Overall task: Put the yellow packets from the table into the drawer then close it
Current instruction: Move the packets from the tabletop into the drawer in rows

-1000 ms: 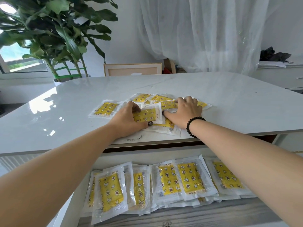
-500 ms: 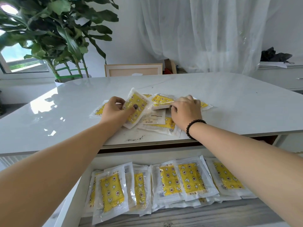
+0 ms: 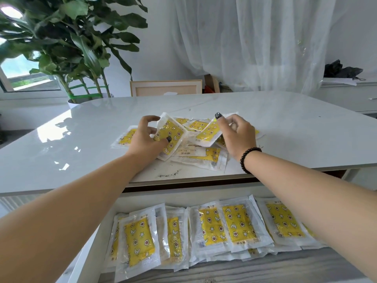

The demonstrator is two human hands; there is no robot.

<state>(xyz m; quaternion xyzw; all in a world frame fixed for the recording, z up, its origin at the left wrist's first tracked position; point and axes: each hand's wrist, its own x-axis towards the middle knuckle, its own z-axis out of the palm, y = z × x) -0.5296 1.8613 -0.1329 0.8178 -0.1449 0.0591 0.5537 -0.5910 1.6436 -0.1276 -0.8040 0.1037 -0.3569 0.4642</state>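
Two packets are off the white table (image 3: 285,127) at once as you work the pile: your left hand (image 3: 145,137) pinches one yellow packet (image 3: 171,135) with the thumb across its printed face, tilting it up on edge, while your right hand (image 3: 237,132) grips a second packet (image 3: 208,131) by its far edge, fingers curled over the top and the sachet sagging below them. Both arms reach forward over the open drawer (image 3: 204,270), wrists low, the right one wearing a dark bead bracelet (image 3: 247,159). More loose packets (image 3: 206,157) lie overlapping on the tabletop between and beneath your hands, one partly hidden behind the left hand, and a row of stored packets (image 3: 224,227) already fills the drawer nearer you. These sachets look light, thin and floppy, with glossy clear wrappers that are likely to slide over one another, so expect a stack to fan out if you squeeze only one corner. A pinch across the sealed border, or a flat grip spanning the padded yellow middle, should hold best. Nothing here looks fragile, though a wrapper could crease. A potted plant (image 3: 67,43) stands beyond the table's left end, sheer curtains (image 3: 255,41) behind.
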